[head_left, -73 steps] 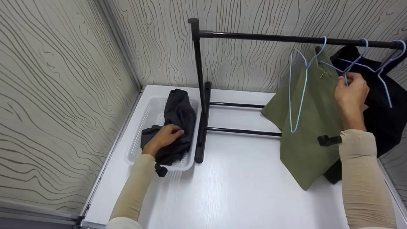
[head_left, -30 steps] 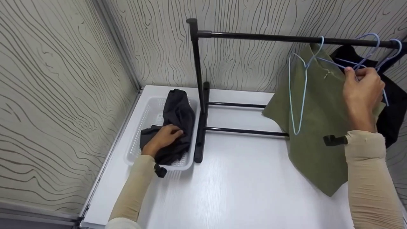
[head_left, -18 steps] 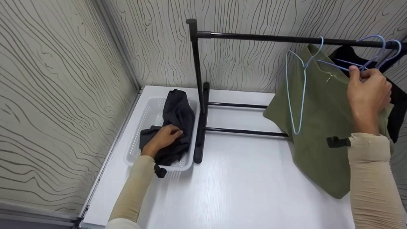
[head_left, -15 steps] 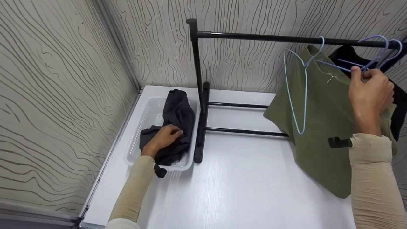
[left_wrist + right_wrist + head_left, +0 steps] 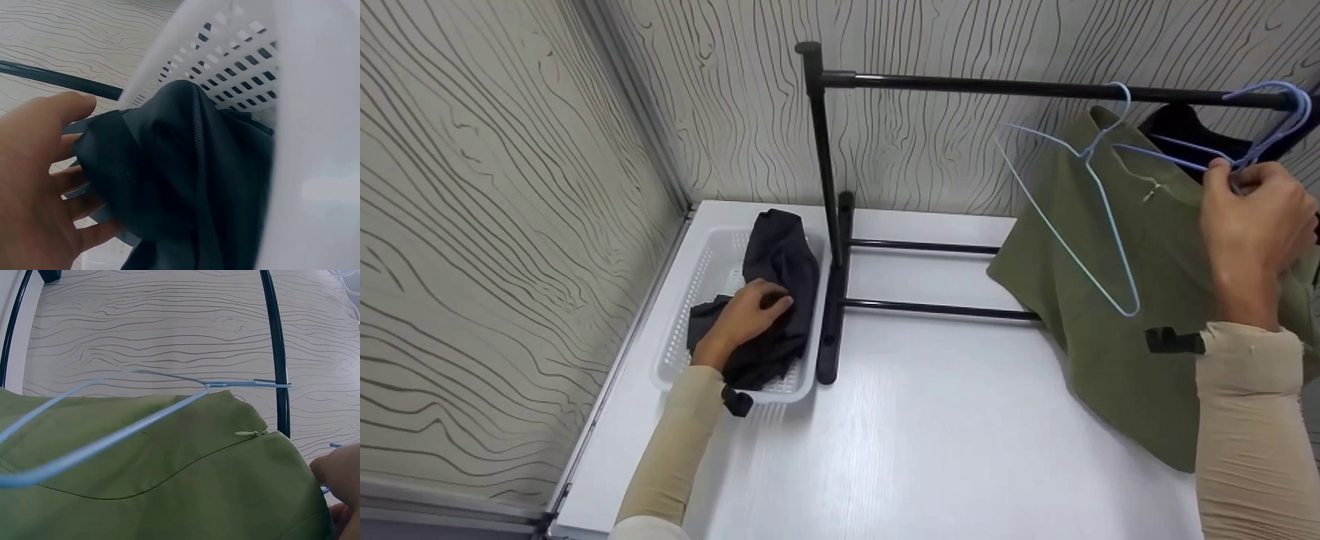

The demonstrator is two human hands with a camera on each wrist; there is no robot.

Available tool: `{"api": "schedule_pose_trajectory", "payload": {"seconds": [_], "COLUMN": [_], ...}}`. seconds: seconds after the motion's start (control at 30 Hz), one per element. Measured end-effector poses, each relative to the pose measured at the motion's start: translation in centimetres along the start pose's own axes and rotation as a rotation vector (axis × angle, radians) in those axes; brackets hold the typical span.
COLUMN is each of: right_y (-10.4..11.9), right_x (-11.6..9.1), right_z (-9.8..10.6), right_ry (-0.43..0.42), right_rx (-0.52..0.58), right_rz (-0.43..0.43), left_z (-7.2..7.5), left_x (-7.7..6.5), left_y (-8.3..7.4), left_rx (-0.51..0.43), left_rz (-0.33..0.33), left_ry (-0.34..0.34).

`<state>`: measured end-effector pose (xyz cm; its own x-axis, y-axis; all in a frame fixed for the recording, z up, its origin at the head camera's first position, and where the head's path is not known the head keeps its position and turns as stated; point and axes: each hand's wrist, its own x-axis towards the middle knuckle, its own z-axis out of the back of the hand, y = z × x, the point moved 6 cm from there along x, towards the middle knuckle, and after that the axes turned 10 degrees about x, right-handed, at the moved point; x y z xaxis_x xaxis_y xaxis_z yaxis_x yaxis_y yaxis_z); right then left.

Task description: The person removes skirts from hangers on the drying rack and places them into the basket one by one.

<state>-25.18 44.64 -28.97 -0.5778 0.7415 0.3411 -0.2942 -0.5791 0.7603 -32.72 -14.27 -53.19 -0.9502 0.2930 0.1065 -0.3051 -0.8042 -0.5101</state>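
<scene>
My right hand point(image 5: 1256, 232) pinches a blue wire hanger point(image 5: 1162, 155) just below its hook, at the right end of the rail. An olive green skirt point(image 5: 1125, 247) with a small zip at its waist hangs from that hanger. Nearer the rail's middle, a light blue hanger point(image 5: 1084, 259) carries no garment and crosses in front of the skirt. My left hand point(image 5: 750, 315) rests on a dark garment point(image 5: 780, 255) in the white basket point(image 5: 697, 285). In the left wrist view its fingers point(image 5: 76, 205) are spread and partly covered by the dark cloth point(image 5: 169, 163), thumb apart.
The black clothes rack point(image 5: 960, 82) stands on a white table point(image 5: 930, 420), its upright beside the basket. Behind the skirt hangs a black garment point(image 5: 1181, 124) at the rail's right end. Patterned walls point(image 5: 720, 112) rise behind and to the left.
My right hand has moved right with its hanger, drawing the olive skirt along and bringing the hook beside the last one. The garment-free hanger has swung round. My left hand has shifted slightly.
</scene>
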Motion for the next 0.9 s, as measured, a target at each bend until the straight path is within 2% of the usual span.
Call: {"api": "schedule_pose_trajectory", "payload": {"seconds": [0.27,0.5,0.73,0.9], "right_y": [0.0,-0.7,-1.0,-1.0], "right_x": [-0.1,-0.1,-0.1,-0.3], "right_z": [1.0,1.5,1.8,2.2], "right_ry": [-0.01,0.019,0.019,0.03], "right_rx": [-0.005,0.031,0.086,0.133], "right_rz": [0.007,-0.033,-0.024,-0.015], "left_z": [2.0,2.9,4.0,4.6], "left_x": [0.2,0.1,0.4,0.4], "left_y": [-0.6,-1.3,-2.1,-2.8], "left_rx": [-0.053,-0.106,-0.119,-0.142], "left_rz": [-0.004,-0.037,-0.075,-0.097], "left_ry": [-0.113,-0.147,-0.195,-0.203]}}
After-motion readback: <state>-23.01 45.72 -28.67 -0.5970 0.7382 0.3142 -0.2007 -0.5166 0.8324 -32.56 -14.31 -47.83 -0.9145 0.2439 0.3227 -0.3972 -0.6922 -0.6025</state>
